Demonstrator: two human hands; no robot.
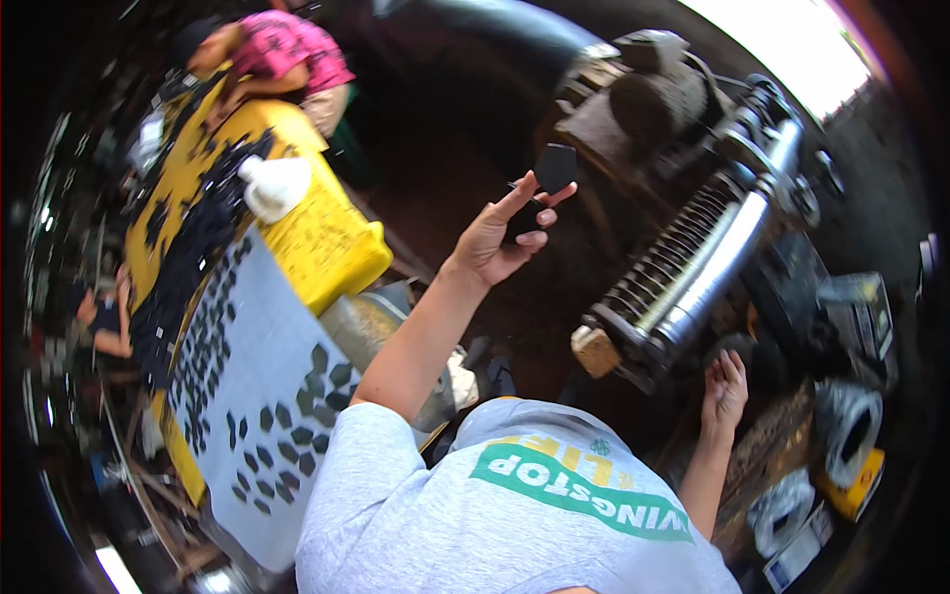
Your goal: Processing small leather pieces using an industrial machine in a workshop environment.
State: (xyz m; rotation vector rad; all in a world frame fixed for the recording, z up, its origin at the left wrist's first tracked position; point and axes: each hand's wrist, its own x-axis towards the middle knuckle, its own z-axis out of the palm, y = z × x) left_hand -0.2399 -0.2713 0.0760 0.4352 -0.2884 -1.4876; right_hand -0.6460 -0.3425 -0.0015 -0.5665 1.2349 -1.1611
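Note:
My left hand (pixel 495 241) is raised in front of me, its fingers closed around small flat black pieces. One five-sided black piece (pixel 556 168) stands out between the fingertips, and another dark piece (pixel 522 222) shows against the palm. My right hand (pixel 725 389) hangs low on the right with nothing visible in it, its fingers loosely bent and slightly apart. It is nearest to the lower end of a roller machine (pixel 705 262), which has a shiny metal roller beside a ribbed one. A wooden block (pixel 595 351) sits at the machine's near end.
At left, a grey sheet (pixel 259 381) carries rows of similar black pieces. Beyond it are a yellow-covered table (pixel 332 259), a white jug (pixel 276 188) and a person in a pink shirt (pixel 287 49). Another person (pixel 104 315) is at far left. Clear plastic-wrapped rolls (pixel 848 431) lie at right.

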